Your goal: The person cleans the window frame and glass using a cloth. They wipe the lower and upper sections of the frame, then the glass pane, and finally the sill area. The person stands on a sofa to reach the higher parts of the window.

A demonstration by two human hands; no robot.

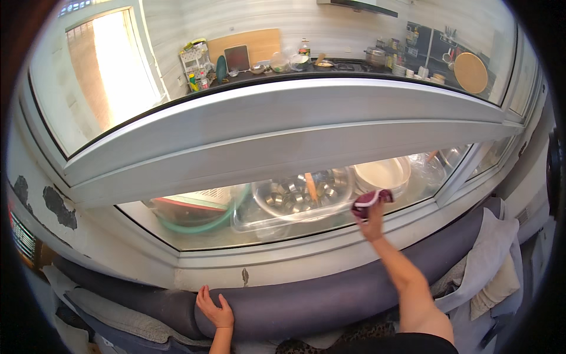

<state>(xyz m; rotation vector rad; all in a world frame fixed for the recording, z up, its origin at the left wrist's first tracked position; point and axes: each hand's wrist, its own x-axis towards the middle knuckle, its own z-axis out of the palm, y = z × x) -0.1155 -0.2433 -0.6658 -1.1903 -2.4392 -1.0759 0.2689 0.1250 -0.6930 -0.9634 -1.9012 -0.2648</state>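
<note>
My right hand (372,226) holds a bunched dark red cloth with a white edge (369,204) against the lower window pane (305,228). The arm reaches over the back of a grey-purple sofa (305,301). Lower left, my left hand (215,309) rests on the top of the sofa back with its fingers apart and nothing in it. Above the lower pane, a wide white window frame bar (283,110) runs across the view.
Behind the lower glass are a clear plastic tray (241,223), small metal cups (296,201) and a round pale container (382,175). A kitchen counter (261,77) shows through the upper pane. Grey sofa covers (491,248) lie at the right. Paint peels from the wall (33,230) at left.
</note>
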